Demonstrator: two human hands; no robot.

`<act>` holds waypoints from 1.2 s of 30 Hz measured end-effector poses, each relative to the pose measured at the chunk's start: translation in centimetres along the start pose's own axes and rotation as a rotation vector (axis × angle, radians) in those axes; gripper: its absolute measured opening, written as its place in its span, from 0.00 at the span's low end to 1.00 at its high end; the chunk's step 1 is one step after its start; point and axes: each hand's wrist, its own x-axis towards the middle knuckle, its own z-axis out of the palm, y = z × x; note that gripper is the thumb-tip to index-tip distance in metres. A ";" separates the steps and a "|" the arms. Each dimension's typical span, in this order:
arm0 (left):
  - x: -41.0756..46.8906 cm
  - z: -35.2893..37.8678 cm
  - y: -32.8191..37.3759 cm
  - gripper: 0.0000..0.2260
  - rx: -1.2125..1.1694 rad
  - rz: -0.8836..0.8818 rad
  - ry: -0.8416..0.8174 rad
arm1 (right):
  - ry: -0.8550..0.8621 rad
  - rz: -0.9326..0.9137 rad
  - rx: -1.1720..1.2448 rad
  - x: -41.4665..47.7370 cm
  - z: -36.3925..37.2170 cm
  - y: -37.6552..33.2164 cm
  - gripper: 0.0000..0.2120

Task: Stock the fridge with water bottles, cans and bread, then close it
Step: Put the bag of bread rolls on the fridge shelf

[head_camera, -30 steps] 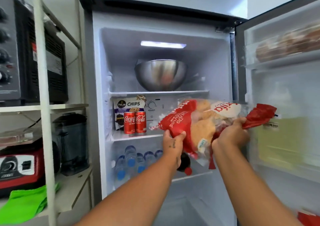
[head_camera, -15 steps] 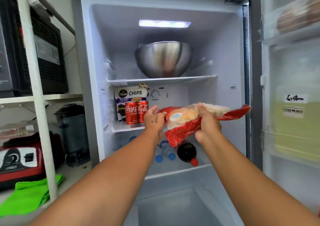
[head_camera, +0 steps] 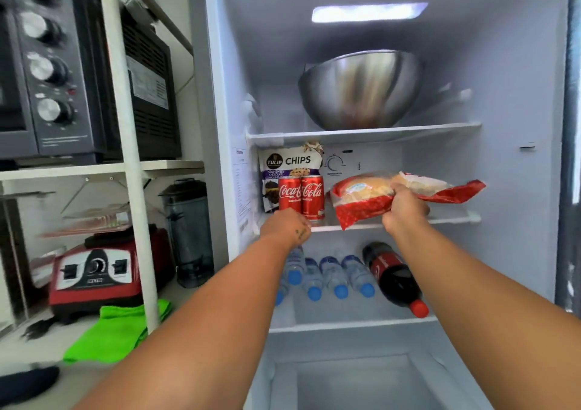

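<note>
The fridge stands open, and its middle shelf [head_camera: 457,219] carries the bread bag [head_camera: 358,203], a red and clear bag of rolls lying on its side. My right hand [head_camera: 405,210] grips the bag from the front. Left of it stand two red cola cans [head_camera: 301,196], side by side. My left hand [head_camera: 286,225] is at the shelf's front edge just before the cans, off the bag, with its fingers hidden. Several water bottles [head_camera: 330,276] with blue caps lie on the shelf below.
A large cola bottle [head_camera: 393,279] lies right of the water bottles. A chips bag [head_camera: 292,161] stands behind the cans and a steel bowl [head_camera: 361,89] fills the top shelf. The door edge [head_camera: 572,126] is at far right. A rack at left holds an oven [head_camera: 47,63], blender [head_camera: 97,271] and green cloth [head_camera: 116,331].
The bread bag has gone from in front of the fridge onto the middle shelf. My left hand has let go of it and dropped toward the cans. The view has moved closer.
</note>
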 end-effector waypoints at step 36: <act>-14.1 0.9 -3.5 0.09 0.066 0.220 0.256 | -0.256 0.016 -0.597 -15.6 -2.4 4.7 0.05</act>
